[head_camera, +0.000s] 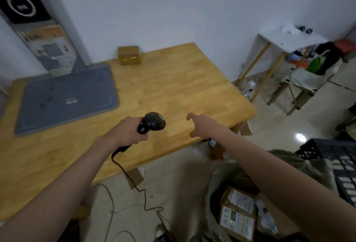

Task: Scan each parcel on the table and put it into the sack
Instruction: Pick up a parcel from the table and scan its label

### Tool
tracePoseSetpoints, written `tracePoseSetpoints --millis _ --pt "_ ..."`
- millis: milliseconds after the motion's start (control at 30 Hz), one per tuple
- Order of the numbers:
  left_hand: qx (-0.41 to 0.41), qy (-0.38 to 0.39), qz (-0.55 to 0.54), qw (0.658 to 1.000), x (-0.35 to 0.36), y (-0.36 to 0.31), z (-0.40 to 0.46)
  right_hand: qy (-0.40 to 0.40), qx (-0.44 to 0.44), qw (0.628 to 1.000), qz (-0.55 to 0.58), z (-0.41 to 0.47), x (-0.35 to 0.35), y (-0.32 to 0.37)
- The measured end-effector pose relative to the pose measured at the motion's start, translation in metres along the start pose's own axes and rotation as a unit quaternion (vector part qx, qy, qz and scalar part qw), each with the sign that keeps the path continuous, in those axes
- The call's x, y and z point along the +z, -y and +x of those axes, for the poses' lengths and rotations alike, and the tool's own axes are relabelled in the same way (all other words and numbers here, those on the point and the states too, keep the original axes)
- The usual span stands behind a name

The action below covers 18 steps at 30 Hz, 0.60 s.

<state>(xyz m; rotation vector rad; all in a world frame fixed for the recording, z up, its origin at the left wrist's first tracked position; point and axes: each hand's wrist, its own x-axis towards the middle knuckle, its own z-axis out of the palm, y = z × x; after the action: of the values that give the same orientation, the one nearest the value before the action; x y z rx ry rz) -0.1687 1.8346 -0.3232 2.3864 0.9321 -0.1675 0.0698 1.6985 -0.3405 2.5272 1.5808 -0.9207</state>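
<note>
While both forearms reach in from the bottom corners of the frame, the sack (217, 187) lies nearest, at the lower right on the floor, its mouth open beneath the right arm. Inside it show several brown parcels (238, 220) with white labels facing up. Just right of the sack, at the right edge, stands a dark crate (335, 157) with a grid wall.

At the centre of the frame the left hand (127, 132) grips the handle of a black scanner (154, 121), fingers curled round it, the scanner's head tilted toward the right. Its cable (133, 182) hangs from the handle's foot and trails down to the floor at lower centre. Right of the scanner, apart from it, the right hand (204, 124) hovers over the table's near right part, fingers loosely spread and bent, holding nothing.

The wooden table (173, 91) fills the middle and left of the frame. On its left part lies a grey mat (65, 99), the flat base of a post (44, 37) that rises to the upper left corner. At the table's far edge, in the upper middle of the frame, sits one brown box (129, 55) by the white wall, well apart from both hands.

In the upper right stands a small white side table (289, 39), with a chair (306, 80) carrying bags beside it.
</note>
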Motion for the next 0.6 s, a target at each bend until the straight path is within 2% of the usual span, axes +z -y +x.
tracePoseSetpoints --millis 333,600 --pt "-0.055 -0.052 -0.042 0.996 -0.049 0.052 -0.004 -0.011 -0.062 0.997 -0.048 0.055 -0.036 0.077" --pt "-0.103 -0.063 -0.058 0.991 -0.076 0.067 0.064 -0.008 -0.092 0.994 -0.051 0.144 -0.080 0.085"
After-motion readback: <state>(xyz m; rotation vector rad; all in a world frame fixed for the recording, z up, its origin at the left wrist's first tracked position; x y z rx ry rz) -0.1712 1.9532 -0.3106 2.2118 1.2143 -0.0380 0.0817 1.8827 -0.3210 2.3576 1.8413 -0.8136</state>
